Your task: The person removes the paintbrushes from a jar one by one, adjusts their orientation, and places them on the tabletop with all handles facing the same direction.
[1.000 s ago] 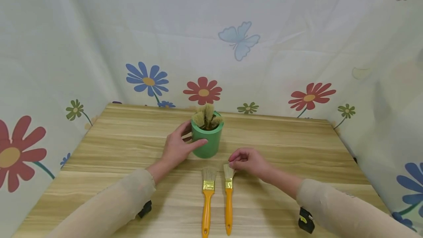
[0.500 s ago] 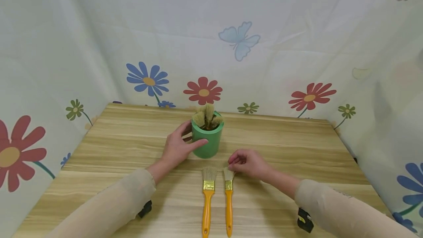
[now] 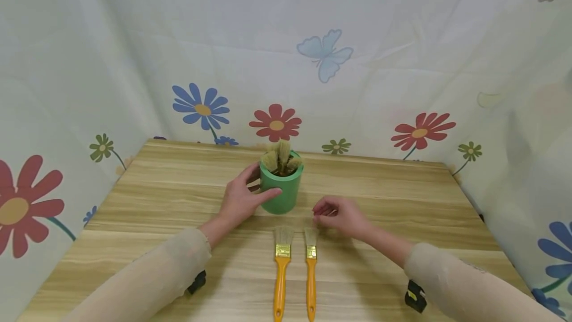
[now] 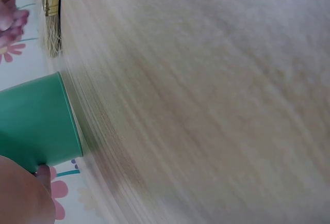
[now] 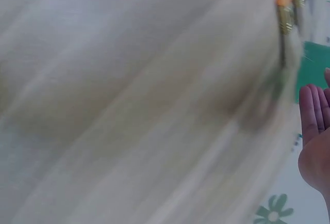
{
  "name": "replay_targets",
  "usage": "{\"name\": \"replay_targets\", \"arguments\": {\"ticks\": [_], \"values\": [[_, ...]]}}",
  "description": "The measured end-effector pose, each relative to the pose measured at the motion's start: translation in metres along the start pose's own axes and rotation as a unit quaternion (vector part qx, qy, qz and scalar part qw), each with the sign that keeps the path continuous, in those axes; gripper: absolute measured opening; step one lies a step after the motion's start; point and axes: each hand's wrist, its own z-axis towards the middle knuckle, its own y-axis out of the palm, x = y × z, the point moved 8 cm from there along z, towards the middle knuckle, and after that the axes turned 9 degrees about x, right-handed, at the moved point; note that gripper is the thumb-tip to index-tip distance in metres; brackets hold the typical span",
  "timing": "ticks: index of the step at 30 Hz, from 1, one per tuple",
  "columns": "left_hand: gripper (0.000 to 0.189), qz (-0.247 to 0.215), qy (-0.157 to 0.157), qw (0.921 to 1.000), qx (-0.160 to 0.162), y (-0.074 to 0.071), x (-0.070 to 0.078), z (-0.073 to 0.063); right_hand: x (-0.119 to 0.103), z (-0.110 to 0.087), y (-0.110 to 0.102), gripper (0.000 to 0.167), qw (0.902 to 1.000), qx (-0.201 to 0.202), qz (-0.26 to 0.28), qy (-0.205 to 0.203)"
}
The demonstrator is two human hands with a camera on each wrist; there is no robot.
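A green cup (image 3: 279, 197) stands upright near the middle of the table, several bristle brush heads (image 3: 282, 157) sticking out of its mouth. My left hand (image 3: 239, 198) grips it from the left, thumb across the front; its far fingers are hidden behind the cup. Two paintbrushes with orange handles lie in front, bristles pointing away from me: a wider paintbrush (image 3: 280, 282) and, to its right, a narrower paintbrush (image 3: 311, 282). Just beyond the narrower one's bristles hovers my right hand (image 3: 344, 216), fingers loosely bent and holding nothing. In the right wrist view its fingers (image 5: 310, 110) look relaxed.
The wood-grain table (image 3: 384, 183) ends at the back against a white curtain (image 3: 223, 24) printed with flowers and butterflies. More of this cloth hangs at both sides. A black strap piece (image 3: 414, 296) shows under the right sleeve, another black piece (image 3: 196, 282) under the left.
My right hand has come off the narrower paintbrush's bristles and moved slightly up and right. That paintbrush has shifted a little toward me and straightened. The left hand keeps its grip on the cup.
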Motion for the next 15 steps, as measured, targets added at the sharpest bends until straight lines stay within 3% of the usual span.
{"name": "replay_targets", "arguments": {"ticks": [6, 15], "values": [[0.083, -0.003, -0.002, 1.0000, -0.002, 0.000, -0.001, 0.000, -0.020, 0.012, -0.023, 0.021, 0.9984, 0.054, 0.006, -0.019], [0.084, 0.000, -0.002, 1.0000, -0.004, 0.000, -0.001, 0.000, -0.046, 0.033, -0.046, 0.045, 0.9956, 0.087, -0.004, -0.033]]}}
